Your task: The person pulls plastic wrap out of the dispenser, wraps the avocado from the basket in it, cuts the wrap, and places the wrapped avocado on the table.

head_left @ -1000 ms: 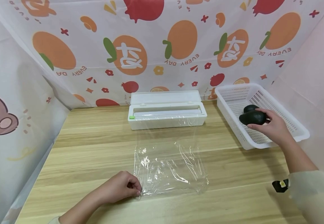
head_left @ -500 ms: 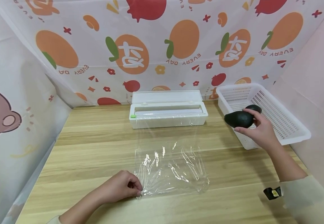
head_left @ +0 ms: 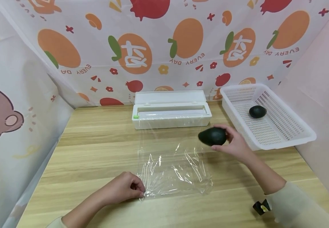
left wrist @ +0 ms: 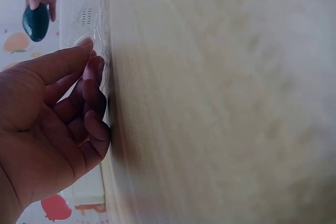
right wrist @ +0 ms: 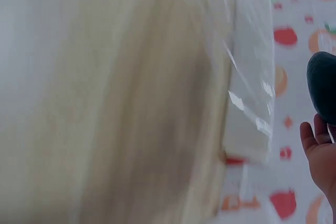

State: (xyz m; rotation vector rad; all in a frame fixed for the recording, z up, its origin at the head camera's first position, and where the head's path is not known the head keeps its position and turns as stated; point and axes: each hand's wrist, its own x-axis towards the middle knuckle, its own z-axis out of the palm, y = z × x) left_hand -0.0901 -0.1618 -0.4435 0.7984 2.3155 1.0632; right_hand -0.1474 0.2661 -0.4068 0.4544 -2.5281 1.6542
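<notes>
Pale wooden bench (head_left: 96, 148) fills the scene, walled in by fruit-printed cloth. At the near edge the left hand (head_left: 123, 190) lies knuckles-up on the wood, its fingers (left wrist: 92, 66) curled together and pinching the near left corner of a crinkled sheet of cling film (head_left: 174, 171) that is already drawn out flat towards the person; the film looks still joined to its roll, not yet cut. Right of the sheet's far part, the right hand (head_left: 234, 144) comes in from the right with the forearm slanting up from the near right, fingers wrapped round a dark avocado (head_left: 213, 136) carried in the air just above the film's far right edge, not yet set down. So the sheet seems ready and the fruit fetched; laying it on the film and wrapping it appear left to do. Farther back stands the white film dispenser (head_left: 171, 118), lid open, and at far right a white basket (head_left: 295, 133) holding a second avocado (head_left: 257, 111).
</notes>
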